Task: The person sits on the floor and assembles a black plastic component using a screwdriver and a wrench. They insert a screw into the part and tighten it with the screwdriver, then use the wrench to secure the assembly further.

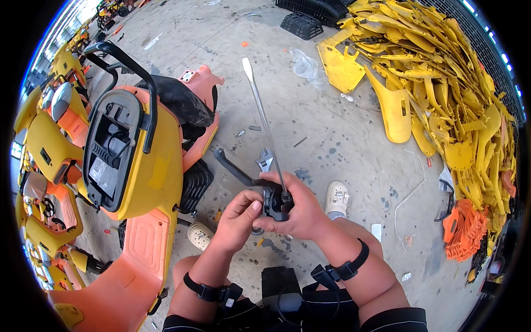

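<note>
My right hand [298, 207] is wrapped round a black brake lever assembly [273, 202], held low in front of my body. Its curved black lever [235, 167] sticks out to the far left. From the assembly a long thin metal rod [260, 105] rises away from me, with a pale flattened end. Against the left side of the assembly is my left hand [237, 218], thumb and forefinger pinched together; whatever they pinch is hidden. An adjustable wrench [264, 160] lies on the floor just beyond my hands.
At my left stands a yellow and orange scooter body [157, 182], with more such bodies [52, 144] behind it. A large heap of yellow plastic panels [442, 88] fills the right, with orange panels [466, 229] beside it. Black crates [301, 25] stand far ahead. Small scraps dot the floor.
</note>
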Motion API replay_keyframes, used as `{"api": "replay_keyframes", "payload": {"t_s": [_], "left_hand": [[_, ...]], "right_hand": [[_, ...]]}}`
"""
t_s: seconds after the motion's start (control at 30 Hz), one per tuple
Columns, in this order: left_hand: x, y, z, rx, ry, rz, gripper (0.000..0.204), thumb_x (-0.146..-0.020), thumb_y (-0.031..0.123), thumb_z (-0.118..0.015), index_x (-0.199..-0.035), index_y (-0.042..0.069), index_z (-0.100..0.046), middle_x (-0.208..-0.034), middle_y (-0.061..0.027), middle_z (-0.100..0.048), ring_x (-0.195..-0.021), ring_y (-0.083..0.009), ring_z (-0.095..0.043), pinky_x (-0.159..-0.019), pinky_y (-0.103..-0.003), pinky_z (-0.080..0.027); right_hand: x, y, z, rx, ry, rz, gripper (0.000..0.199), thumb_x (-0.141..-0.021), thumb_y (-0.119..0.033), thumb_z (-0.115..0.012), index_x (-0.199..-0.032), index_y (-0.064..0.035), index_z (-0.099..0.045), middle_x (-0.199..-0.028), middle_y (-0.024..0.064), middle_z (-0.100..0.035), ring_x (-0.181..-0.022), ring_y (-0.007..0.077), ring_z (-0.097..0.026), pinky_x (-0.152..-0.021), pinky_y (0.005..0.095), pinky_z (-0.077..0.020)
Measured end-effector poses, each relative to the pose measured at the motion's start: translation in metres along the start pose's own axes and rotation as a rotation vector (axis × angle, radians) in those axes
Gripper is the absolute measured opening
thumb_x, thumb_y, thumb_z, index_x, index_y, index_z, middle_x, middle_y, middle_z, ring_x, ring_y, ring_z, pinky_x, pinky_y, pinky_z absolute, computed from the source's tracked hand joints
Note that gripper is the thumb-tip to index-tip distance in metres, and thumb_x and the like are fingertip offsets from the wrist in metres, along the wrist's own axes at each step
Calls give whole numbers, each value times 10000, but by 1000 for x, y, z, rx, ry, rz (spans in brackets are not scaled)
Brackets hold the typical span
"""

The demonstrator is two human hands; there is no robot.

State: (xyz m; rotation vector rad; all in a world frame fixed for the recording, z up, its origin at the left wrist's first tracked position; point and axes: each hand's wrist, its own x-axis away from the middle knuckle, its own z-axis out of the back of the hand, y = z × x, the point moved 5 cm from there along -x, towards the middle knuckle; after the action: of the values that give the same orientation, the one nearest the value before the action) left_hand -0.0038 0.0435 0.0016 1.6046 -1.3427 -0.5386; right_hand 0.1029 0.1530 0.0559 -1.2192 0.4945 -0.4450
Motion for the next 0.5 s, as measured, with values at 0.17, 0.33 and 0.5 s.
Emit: {"api": "replay_keyframes", "payload": {"t_s": [0.17,0.33,0.5], "left_hand": [[5,-6,7,-83,-3,24,301,-1059,317,-487,-1122,40,-590,-1003,-12,-604,-937,-82,-537,-857,-261,-448],[4,3,-7,-21,61,178,459,-1081,395,-384,-1189,-1,-589,-1056,-64,-651,-977,-130,-606,-872,-304,-500],[4,-12,2,109,33,251,428,-1071,398,-418,-1171,19,-589,-1007,-46,-640,-905,-108,-591,-764,-274,-495]], "right_hand": [[1,0,-4,52,2,52,852,-648,-397,-927,-1337,-80,-539,-1215,100,-606,-1117,238,-609,-981,368,-472],[0,-4,-7,107,-18,90,849,-647,-398,-927,-1335,-83,-541,-1215,106,-606,-1119,254,-610,-980,368,-471],[1,4,-7,52,-6,58,842,-658,-395,-924,-1336,-76,-540,-1218,98,-613,-1125,239,-605,-986,357,-467]]}}
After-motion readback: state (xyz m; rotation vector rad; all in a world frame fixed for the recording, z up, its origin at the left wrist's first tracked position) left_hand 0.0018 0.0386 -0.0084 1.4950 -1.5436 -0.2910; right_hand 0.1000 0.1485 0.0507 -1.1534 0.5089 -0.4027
